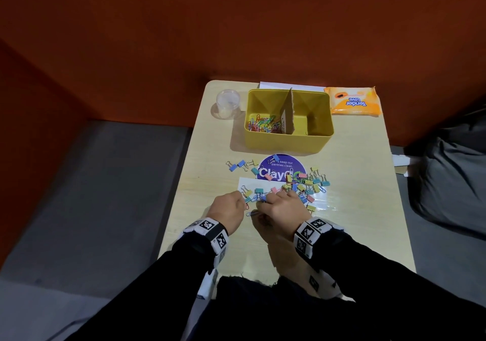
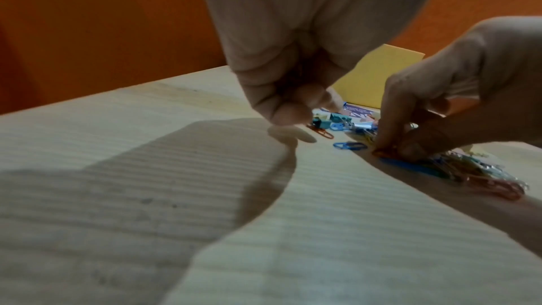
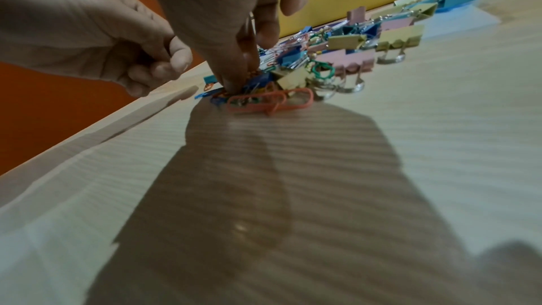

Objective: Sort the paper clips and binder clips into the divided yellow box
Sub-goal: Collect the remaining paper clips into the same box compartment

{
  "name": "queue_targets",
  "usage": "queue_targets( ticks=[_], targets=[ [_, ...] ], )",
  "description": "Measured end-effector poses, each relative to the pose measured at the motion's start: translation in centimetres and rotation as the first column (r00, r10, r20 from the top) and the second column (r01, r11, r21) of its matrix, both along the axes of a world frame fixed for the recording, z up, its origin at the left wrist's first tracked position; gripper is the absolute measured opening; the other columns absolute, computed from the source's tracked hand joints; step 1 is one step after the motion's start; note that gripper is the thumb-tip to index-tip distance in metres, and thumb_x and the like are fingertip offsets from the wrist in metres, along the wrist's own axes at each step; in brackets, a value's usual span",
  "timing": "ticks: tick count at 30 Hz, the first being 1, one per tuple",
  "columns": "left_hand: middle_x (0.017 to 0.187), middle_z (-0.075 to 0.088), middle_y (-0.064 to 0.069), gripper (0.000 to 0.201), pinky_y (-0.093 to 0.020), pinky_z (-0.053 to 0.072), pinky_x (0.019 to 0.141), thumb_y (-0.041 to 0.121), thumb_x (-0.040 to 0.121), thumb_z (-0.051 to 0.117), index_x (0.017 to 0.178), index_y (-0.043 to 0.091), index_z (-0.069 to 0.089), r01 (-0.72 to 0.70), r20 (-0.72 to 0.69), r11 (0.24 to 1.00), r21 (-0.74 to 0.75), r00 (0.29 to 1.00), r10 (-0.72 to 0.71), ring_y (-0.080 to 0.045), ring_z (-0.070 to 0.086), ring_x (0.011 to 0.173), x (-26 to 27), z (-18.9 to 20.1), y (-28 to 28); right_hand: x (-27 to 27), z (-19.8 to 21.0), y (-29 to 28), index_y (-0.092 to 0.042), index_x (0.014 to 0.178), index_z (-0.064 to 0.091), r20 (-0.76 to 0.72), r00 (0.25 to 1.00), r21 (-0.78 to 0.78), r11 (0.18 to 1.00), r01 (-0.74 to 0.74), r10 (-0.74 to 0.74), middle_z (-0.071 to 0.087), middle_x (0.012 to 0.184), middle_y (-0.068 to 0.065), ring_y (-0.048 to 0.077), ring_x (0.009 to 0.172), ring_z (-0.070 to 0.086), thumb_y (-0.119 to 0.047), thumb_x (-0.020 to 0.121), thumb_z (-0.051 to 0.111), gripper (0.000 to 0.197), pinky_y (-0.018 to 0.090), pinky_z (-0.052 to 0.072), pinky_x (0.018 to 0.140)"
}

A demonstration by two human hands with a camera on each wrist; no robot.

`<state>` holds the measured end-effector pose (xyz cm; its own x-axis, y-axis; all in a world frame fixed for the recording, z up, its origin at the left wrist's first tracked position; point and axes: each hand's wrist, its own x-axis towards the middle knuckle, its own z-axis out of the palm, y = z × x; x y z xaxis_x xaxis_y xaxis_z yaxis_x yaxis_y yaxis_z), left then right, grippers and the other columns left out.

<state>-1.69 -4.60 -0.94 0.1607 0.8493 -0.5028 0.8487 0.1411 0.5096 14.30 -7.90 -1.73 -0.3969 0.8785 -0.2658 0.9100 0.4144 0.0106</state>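
The divided yellow box (image 1: 289,140) stands at the far end of the table (image 1: 200,209). Its left compartment holds a heap of coloured paper clips (image 1: 263,126); its right compartment looks bare, so by my reading no binder clips (image 1: 306,184) are sorted yet. They lie scattered near the 2 hands, mixed with a few loose paper clips. The right hand (image 1: 282,208) pinches paper clips from the pile against the table. The left hand (image 1: 227,210) is curled; whether it holds anything I cannot tell.
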Motion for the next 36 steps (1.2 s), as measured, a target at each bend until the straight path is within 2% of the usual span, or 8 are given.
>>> queue_targets(
  ticks=[2,7,10,14,17,28,32,36],
  targets=[
    [0.097,0.067,-0.011,0.024,-0.039,0.053,0.077,0.023,0.095,0.042,0.095,0.01,0.062,0.084,-0.061,0.996,0.034,0.995,-0.082,-0.032,0.06,0.091,0.3,0.1,0.0,0.0,-0.1,0.2,-0.029,0.073,0.071,0.002,1.0,0.007,1.0,-0.008,0.008,0.063,0.067,-0.007,0.018,0.06,0.063,-0.033,0.043,0.085,0.033,0.03,0.05,0.057],
    [0.106,0.07,0.003,0.018,-0.033,0.053,0.083,0.034,0.087,0.06,0.101,0.025,0.067,0.253,-0.189,0.965,0.073,0.953,-0.235,-0.02,0.063,0.099,0.5,-0.4,-0.1,0.0,-0.3,0.3,-0.029,0.076,0.072,-0.001,1.0,-0.003,1.0,0.012,-0.012,0.064,0.069,-0.007,0.016,0.06,0.064,-0.039,0.043,0.085,0.037,0.029,0.05,0.056],
    [0.107,0.069,0.002,0.019,-0.031,0.052,0.081,0.036,0.087,0.06,0.102,0.026,0.068,0.299,-0.249,0.952,0.061,0.928,-0.276,-0.021,0.063,0.099,0.9,-0.6,0.2,-0.2,-0.1,0.2,-0.027,0.08,0.072,-0.013,0.997,-0.043,0.996,0.073,-0.074,0.063,0.071,-0.005,0.017,0.061,0.064,-0.04,0.047,0.084,0.038,0.031,0.051,0.057],
    [0.102,0.067,-0.006,0.019,-0.031,0.051,0.078,0.027,0.088,0.055,0.099,0.02,0.069,0.364,-0.333,0.931,0.038,0.883,-0.332,-0.028,0.062,0.095,1.8,-0.1,0.4,-0.6,0.7,0.4,-0.011,0.113,0.059,-0.042,0.994,-0.151,0.984,0.094,-0.101,0.06,0.11,0.01,0.031,0.104,0.058,-0.031,0.087,0.056,0.033,0.044,0.04,0.091],
    [0.1,0.066,-0.007,0.015,-0.032,0.05,0.076,0.024,0.088,0.054,0.095,0.019,0.066,0.362,-0.355,0.932,0.018,0.874,-0.333,-0.028,0.062,0.092,2.3,-0.1,0.6,-0.8,0.8,0.7,-0.009,0.123,0.05,-0.05,0.989,-0.172,0.977,0.129,-0.139,0.053,0.123,0.012,0.03,0.115,0.05,-0.037,0.092,0.047,0.042,0.045,0.033,0.1],
    [0.091,0.064,-0.008,0.006,-0.033,0.051,0.073,0.02,0.081,0.057,0.085,0.015,0.057,0.361,-0.313,0.932,-0.038,0.881,-0.355,-0.029,0.061,0.085,2.4,-0.4,0.8,-1.6,1.6,1.7,-0.01,0.13,0.046,0.029,0.981,-0.281,0.94,0.191,-0.19,0.048,0.133,0.011,0.03,0.128,0.042,-0.037,0.089,0.055,0.051,0.049,0.03,0.105],
    [0.092,0.063,-0.009,0.012,-0.033,0.048,0.07,0.021,0.082,0.055,0.091,0.012,0.056,0.4,-0.276,0.916,-0.019,0.879,-0.389,-0.031,0.06,0.086,2.1,-0.4,0.5,-1.4,1.7,1.5,-0.009,0.13,0.046,0.012,0.987,-0.262,0.952,0.16,-0.162,0.048,0.133,0.012,0.03,0.126,0.043,-0.035,0.09,0.054,0.048,0.048,0.03,0.104],
    [0.08,0.058,-0.005,0.009,-0.033,0.041,0.064,0.021,0.082,0.055,0.079,0.016,0.049,0.312,-0.11,0.949,-0.028,0.943,-0.314,-0.028,0.055,0.077,1.0,-0.4,0.3,-0.7,1.5,1.0,-0.013,0.123,0.05,-0.034,0.989,-0.216,0.967,0.136,-0.147,0.052,0.126,0.008,0.029,0.119,0.047,-0.033,0.09,0.051,0.039,0.044,0.032,0.1]
  ],
)
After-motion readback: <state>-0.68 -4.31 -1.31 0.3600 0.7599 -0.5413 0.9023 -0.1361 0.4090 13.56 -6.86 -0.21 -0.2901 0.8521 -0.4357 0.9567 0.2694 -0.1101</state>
